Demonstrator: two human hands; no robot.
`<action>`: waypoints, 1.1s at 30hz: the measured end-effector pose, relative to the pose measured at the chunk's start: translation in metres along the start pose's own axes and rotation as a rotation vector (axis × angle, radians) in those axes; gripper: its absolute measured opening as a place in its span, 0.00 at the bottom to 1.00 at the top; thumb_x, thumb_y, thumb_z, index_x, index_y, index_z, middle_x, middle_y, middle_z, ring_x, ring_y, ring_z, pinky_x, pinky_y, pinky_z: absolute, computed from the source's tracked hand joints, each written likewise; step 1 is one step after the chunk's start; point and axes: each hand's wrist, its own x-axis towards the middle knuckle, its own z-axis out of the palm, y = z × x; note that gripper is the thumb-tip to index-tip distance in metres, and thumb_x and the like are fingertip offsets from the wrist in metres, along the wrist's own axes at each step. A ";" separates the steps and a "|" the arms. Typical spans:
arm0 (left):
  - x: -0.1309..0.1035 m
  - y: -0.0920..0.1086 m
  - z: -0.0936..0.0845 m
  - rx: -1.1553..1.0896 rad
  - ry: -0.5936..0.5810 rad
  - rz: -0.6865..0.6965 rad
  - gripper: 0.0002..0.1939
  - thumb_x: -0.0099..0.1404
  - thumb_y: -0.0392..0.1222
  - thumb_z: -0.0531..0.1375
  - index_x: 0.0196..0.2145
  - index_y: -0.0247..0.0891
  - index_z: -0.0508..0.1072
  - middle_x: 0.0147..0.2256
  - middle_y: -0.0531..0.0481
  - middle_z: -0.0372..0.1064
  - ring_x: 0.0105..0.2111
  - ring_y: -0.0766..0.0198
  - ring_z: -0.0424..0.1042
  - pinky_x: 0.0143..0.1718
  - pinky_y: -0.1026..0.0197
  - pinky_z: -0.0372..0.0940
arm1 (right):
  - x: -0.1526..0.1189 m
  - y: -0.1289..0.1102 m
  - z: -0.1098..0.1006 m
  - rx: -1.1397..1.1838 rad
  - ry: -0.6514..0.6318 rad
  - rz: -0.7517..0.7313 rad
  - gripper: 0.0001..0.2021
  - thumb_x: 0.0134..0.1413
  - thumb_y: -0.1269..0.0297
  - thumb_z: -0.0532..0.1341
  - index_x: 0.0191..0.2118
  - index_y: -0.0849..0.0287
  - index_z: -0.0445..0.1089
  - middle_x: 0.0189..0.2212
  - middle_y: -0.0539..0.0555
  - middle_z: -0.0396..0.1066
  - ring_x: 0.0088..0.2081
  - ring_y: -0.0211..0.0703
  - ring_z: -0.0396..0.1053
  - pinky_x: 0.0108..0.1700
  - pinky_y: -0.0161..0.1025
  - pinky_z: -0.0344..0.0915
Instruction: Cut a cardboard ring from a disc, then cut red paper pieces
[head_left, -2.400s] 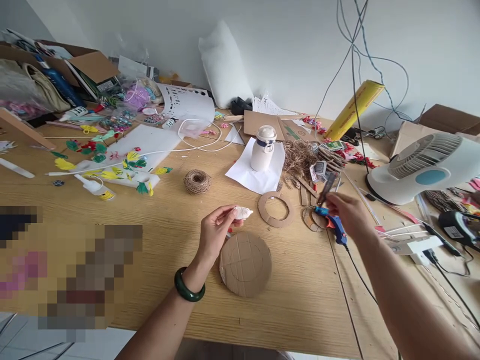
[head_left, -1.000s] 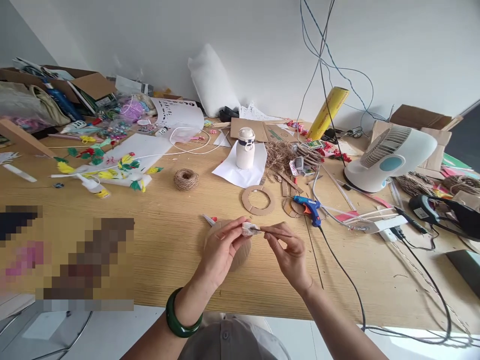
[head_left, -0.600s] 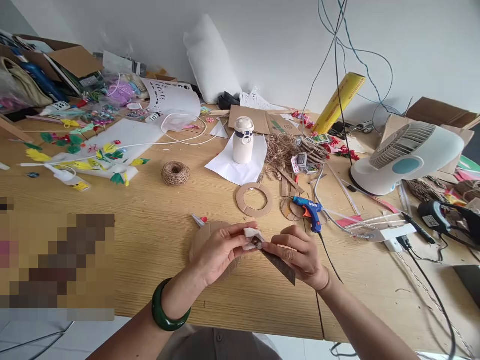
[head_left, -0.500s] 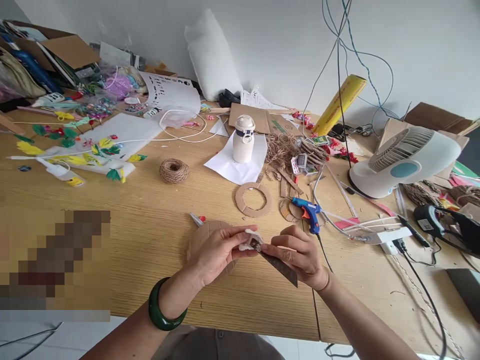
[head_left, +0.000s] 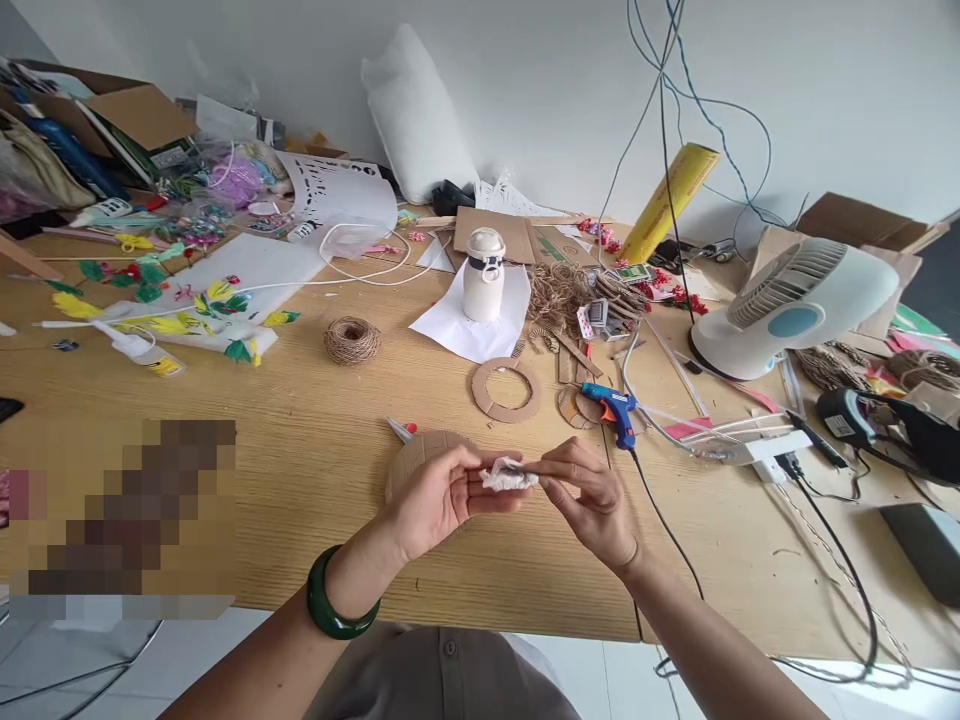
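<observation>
A crumpled white tissue (head_left: 507, 478) rests on the fingers of my left hand (head_left: 435, 505), which is curled around it with the palm turned up. My right hand (head_left: 589, 490) is closed, its fingertips pinched at the tissue's right side. Between them a little dark grey shows, part of a dark metal strip; most of it is hidden by my fingers. Beneath my left hand lies a round cardboard piece (head_left: 420, 455), partly covered. The tip of a pointed tool with a red part (head_left: 403, 430) sticks out behind it.
A cardboard ring (head_left: 525, 402) and a blue glue gun (head_left: 619, 412) lie beyond my hands. Further back are a twine ball (head_left: 352, 341), a white bottle (head_left: 481, 290) on paper and a fan (head_left: 802, 310). Cables run along the right side.
The dark strip, plainly seen slanting below my right hand before, is now almost wholly hidden. My right hand has turned, and the tissue has shifted within my left fingers. The view has moved slightly.
</observation>
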 end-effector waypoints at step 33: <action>0.004 -0.020 -0.005 -0.107 0.229 0.375 0.17 0.49 0.35 0.73 0.39 0.38 0.80 0.36 0.49 0.80 0.36 0.66 0.78 0.41 0.67 0.72 | 0.008 -0.018 0.078 0.484 0.109 0.585 0.20 0.59 0.50 0.62 0.54 0.53 0.73 0.52 0.55 0.74 0.50 0.48 0.71 0.47 0.43 0.72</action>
